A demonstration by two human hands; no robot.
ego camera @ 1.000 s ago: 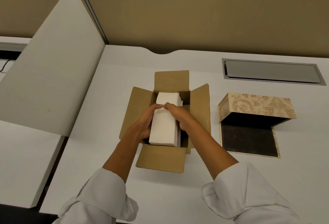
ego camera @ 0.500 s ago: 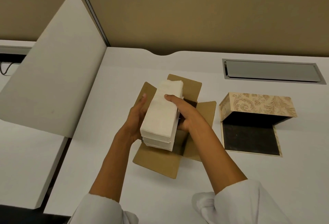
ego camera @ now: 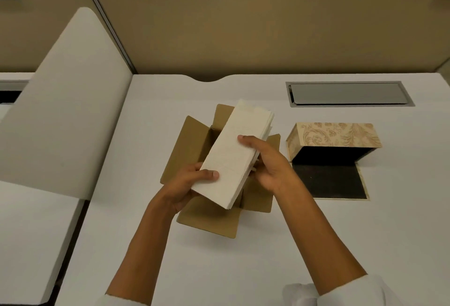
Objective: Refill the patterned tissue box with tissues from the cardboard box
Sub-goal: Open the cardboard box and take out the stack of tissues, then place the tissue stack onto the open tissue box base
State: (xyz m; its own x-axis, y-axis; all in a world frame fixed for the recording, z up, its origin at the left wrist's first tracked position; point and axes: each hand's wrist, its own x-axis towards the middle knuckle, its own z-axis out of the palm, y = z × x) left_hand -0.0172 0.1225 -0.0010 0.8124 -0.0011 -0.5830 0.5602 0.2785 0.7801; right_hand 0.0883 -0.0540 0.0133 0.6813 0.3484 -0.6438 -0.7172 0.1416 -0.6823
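A thick stack of white tissues hangs tilted above the open brown cardboard box, held by both hands. My left hand grips its near left corner, thumb on top. My right hand holds its right long side, thumb across the top. The patterned tissue box lies to the right on the desk, tipped up on its hinge, its dark base flap lying flat in front of it. The cardboard box's inside is mostly hidden by the stack.
The white desk has a grey cable hatch at the back right. A white divider panel slants along the left edge. A tan partition wall stands behind the desk.
The tissue stack has risen out of the cardboard box and turned slantwise to the right. My left hand has slid to the stack's near corner. The cardboard box has rotated slightly.
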